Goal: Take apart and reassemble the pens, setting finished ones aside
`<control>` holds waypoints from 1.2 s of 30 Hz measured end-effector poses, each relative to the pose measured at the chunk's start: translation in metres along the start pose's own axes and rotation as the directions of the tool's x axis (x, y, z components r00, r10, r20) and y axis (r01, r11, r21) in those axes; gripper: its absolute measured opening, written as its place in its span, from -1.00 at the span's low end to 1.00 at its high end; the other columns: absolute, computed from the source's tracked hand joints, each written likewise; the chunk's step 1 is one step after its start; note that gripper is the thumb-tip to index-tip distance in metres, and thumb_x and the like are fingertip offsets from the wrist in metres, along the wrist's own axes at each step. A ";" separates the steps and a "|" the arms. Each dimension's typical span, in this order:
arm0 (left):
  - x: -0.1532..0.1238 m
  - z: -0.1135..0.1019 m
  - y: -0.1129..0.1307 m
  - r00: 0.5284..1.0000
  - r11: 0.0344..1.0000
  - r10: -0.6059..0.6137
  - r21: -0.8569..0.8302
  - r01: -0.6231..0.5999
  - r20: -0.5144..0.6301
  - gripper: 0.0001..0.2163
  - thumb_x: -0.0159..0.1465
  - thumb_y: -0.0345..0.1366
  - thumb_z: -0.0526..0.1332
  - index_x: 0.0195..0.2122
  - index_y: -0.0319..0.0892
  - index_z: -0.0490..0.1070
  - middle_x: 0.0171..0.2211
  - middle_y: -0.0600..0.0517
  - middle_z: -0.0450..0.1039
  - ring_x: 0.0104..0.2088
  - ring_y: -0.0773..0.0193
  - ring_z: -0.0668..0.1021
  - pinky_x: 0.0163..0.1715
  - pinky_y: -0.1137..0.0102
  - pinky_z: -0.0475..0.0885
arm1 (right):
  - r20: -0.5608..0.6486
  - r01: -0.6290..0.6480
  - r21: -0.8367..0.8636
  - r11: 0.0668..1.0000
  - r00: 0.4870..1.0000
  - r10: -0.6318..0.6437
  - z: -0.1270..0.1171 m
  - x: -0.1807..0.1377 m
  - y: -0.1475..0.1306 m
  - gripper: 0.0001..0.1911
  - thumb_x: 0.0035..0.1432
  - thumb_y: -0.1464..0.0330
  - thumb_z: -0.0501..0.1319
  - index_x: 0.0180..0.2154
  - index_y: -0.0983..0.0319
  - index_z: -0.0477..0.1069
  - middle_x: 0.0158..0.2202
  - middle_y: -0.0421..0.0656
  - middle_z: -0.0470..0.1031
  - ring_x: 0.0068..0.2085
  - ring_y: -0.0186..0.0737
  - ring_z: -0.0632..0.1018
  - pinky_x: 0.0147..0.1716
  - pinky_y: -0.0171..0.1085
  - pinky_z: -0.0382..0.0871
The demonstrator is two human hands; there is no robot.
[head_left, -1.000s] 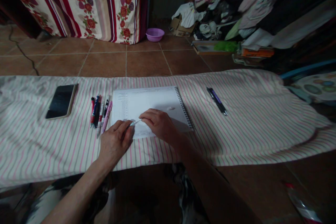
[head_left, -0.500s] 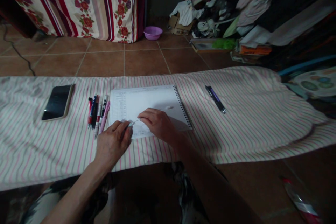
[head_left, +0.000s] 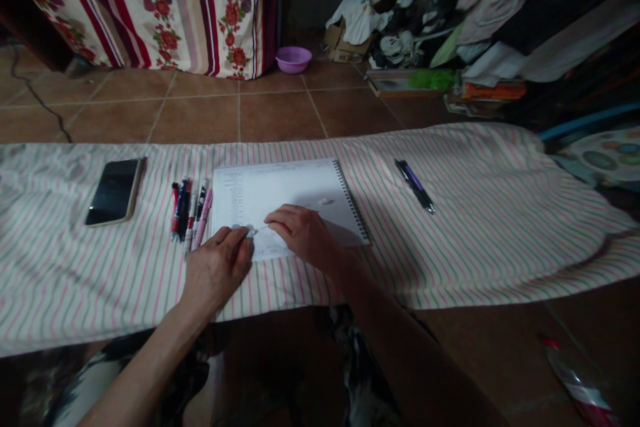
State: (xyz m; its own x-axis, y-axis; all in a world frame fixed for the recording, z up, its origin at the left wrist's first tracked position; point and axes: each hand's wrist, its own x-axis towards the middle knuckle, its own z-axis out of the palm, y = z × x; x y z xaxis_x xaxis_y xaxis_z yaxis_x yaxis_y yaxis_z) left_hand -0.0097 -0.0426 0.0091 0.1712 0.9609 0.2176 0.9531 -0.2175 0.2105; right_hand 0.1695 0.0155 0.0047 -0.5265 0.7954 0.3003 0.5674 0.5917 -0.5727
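Note:
My left hand is closed around a slim, pen-like piece whose pale end sticks out past the fingertips. With thumb and fingers pinched, my right hand grips the other end of a thin, light rod that runs between the two hands. Whether rod and piece are joined I cannot tell. Both hands rest over the lower part of a spiral notebook lying open-faced, with printed lines along its left side. A small whitish piece lies on the page beyond my right hand.
Several pens lie side by side left of the notebook, and a phone is farther left. Two dark pens lie to the right. A striped cloth covers the surface. On the floor are a purple basin and a bottle.
The view has shifted slightly. Both hands keep nearly the same pose and hold, with the thin rod still stretched between them.

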 end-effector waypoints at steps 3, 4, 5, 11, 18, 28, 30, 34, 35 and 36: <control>0.000 -0.002 -0.001 0.999 0.998 -0.027 -0.047 0.029 0.031 -0.70 0.27 -0.20 -0.01 -0.05 -0.12 0.37 -0.31 0.02 0.49 -0.40 0.25 0.53 -0.53 0.44 0.27 | -0.012 -0.005 0.025 1.000 1.000 0.005 0.000 -0.001 -0.001 -0.84 0.16 0.48 0.11 -0.31 0.28 0.46 -0.34 -0.11 0.52 -0.28 -0.28 0.50 -0.24 -0.32 0.31; 0.000 -0.003 -0.002 0.999 0.997 -0.031 -0.072 0.034 0.039 -0.70 0.27 -0.21 -0.01 -0.06 -0.12 0.38 -0.32 0.02 0.48 -0.40 0.26 0.53 -0.51 0.44 0.29 | -0.019 -0.014 0.035 0.999 1.000 0.014 0.000 -0.001 -0.001 -0.84 0.16 0.48 0.11 -0.31 0.28 0.47 -0.34 -0.11 0.52 -0.28 -0.28 0.50 -0.24 -0.32 0.32; 0.000 -0.005 -0.002 0.998 0.994 -0.035 -0.100 0.039 0.043 -0.70 0.27 -0.21 -0.02 -0.08 -0.13 0.39 -0.33 0.02 0.48 -0.40 0.26 0.53 -0.50 0.44 0.30 | -0.025 -0.024 0.045 0.999 0.999 0.025 -0.001 -0.001 -0.001 -0.85 0.15 0.48 0.11 -0.31 0.28 0.47 -0.34 -0.11 0.52 -0.28 -0.28 0.50 -0.24 -0.33 0.32; 0.003 -0.013 -0.001 0.994 0.974 -0.089 -0.206 0.099 0.057 -0.72 0.21 -0.25 0.01 -0.17 -0.22 0.42 -0.29 -0.03 0.49 -0.41 0.24 0.52 -0.40 0.39 0.36 | -0.052 -0.037 0.072 0.997 0.998 0.041 -0.001 -0.001 -0.003 -0.86 0.13 0.48 0.13 -0.32 0.26 0.47 -0.34 -0.13 0.53 -0.28 -0.29 0.51 -0.24 -0.33 0.32; 0.001 -0.009 -0.003 0.992 0.967 -0.084 -0.232 0.104 0.095 -0.70 0.21 -0.25 0.00 -0.12 -0.21 0.41 -0.27 -0.05 0.50 -0.32 0.20 0.53 -0.32 0.36 0.38 | -0.060 -0.026 0.076 0.997 0.998 0.030 -0.001 -0.003 -0.003 -0.87 0.13 0.47 0.13 -0.32 0.26 0.47 -0.34 -0.12 0.53 -0.28 -0.28 0.52 -0.24 -0.33 0.32; 0.005 -0.009 0.000 0.978 0.955 -0.163 -0.228 0.190 0.130 -0.71 0.22 -0.17 0.04 -0.15 -0.13 0.44 -0.26 -0.01 0.50 -0.31 0.22 0.54 -0.35 0.38 0.38 | -0.063 -0.038 0.098 0.994 0.997 0.045 -0.001 -0.007 -0.003 -0.87 0.12 0.48 0.15 -0.33 0.27 0.48 -0.35 -0.12 0.54 -0.29 -0.28 0.52 -0.26 -0.34 0.33; 0.004 -0.009 0.001 0.977 0.965 -0.160 -0.188 0.184 0.139 -0.71 0.22 -0.16 0.03 -0.16 -0.12 0.45 -0.27 0.00 0.50 -0.30 0.21 0.54 -0.36 0.39 0.36 | -0.058 -0.038 0.091 0.995 0.997 0.043 -0.002 -0.007 -0.002 -0.87 0.12 0.48 0.15 -0.33 0.27 0.48 -0.35 -0.12 0.54 -0.29 -0.28 0.52 -0.26 -0.34 0.33; 0.004 -0.010 0.004 0.976 0.974 -0.164 -0.136 0.183 0.143 -0.72 0.24 -0.16 0.02 -0.18 -0.12 0.45 -0.26 0.00 0.51 -0.31 0.20 0.54 -0.39 0.39 0.34 | -0.058 -0.040 0.087 0.995 0.997 0.045 -0.003 -0.007 -0.002 -0.87 0.12 0.48 0.15 -0.33 0.27 0.48 -0.35 -0.12 0.54 -0.29 -0.29 0.52 -0.27 -0.34 0.32; 0.004 -0.010 0.005 0.973 0.972 -0.177 -0.128 0.196 0.146 -0.73 0.23 -0.16 0.03 -0.18 -0.12 0.45 -0.26 0.01 0.51 -0.31 0.21 0.54 -0.40 0.40 0.34 | -0.062 -0.041 0.086 0.995 0.997 0.046 -0.003 -0.007 -0.002 -0.87 0.12 0.48 0.15 -0.33 0.27 0.48 -0.35 -0.12 0.54 -0.30 -0.29 0.52 -0.27 -0.34 0.32; 0.004 -0.011 0.006 0.969 0.970 -0.192 -0.119 0.211 0.153 -0.74 0.22 -0.17 0.04 -0.19 -0.12 0.45 -0.27 0.01 0.51 -0.32 0.21 0.54 -0.41 0.40 0.33 | -0.064 -0.042 0.085 0.995 0.997 0.048 -0.003 -0.007 -0.002 -0.87 0.11 0.48 0.15 -0.33 0.27 0.48 -0.35 -0.12 0.54 -0.30 -0.29 0.52 -0.27 -0.34 0.32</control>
State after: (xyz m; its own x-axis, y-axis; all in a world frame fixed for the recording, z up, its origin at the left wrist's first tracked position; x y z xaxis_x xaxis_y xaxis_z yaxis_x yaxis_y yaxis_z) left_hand -0.0057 -0.0417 0.0217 0.0208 0.9995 0.0251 0.9311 -0.0285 0.3637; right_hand 0.1741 0.0095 0.0062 -0.4567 0.8297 0.3210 0.5335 0.5442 -0.6475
